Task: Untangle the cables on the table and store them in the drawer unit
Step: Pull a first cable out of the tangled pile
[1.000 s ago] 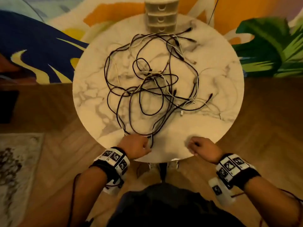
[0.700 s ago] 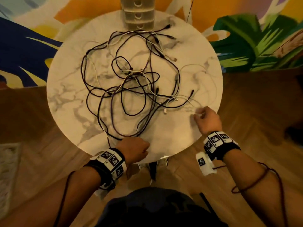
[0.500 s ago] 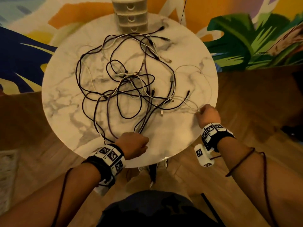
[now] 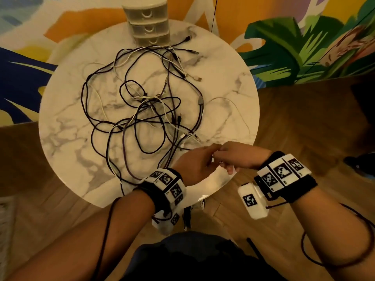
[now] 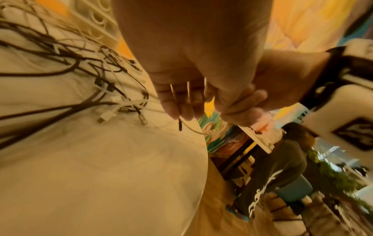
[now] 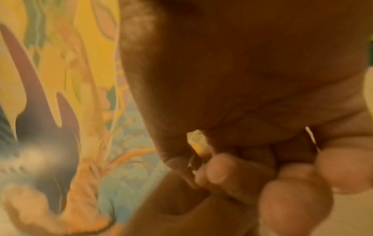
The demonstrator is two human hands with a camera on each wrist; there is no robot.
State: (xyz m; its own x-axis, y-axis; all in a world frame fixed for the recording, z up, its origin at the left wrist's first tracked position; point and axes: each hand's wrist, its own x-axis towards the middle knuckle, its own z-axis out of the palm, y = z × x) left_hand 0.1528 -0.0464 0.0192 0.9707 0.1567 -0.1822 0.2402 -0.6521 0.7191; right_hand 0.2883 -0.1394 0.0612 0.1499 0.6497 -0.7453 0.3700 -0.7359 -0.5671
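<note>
Round marble counter [image 4: 67, 126] carries the lot. Drawer unit [image 4: 149, 25] stands at its far edge, drawers closed. Cable tangle [image 4: 142, 118], dark and white leads mixed, sprawls over the counter's middle, from just in front of the drawer unit down to the near edge, with loose plugs on its right side. Both hands meet at the near-right edge, just beside the tangle's nearest plugs, fingertips touching each other. Left hand [image 4: 194, 165]: grip closed, fingers curled round a thin white cable [image 5: 191, 129] whose dark plug end hangs just below the fingertips, above the counter. Right hand [image 4: 241, 155]: grip also closed, thumb and fingers pinching the same white cable next to the left hand's fingers; right wrist view is blurred but shows curled fingers on a thin lead. The rest of the tangle lies on the counter beyond both hands.
</note>
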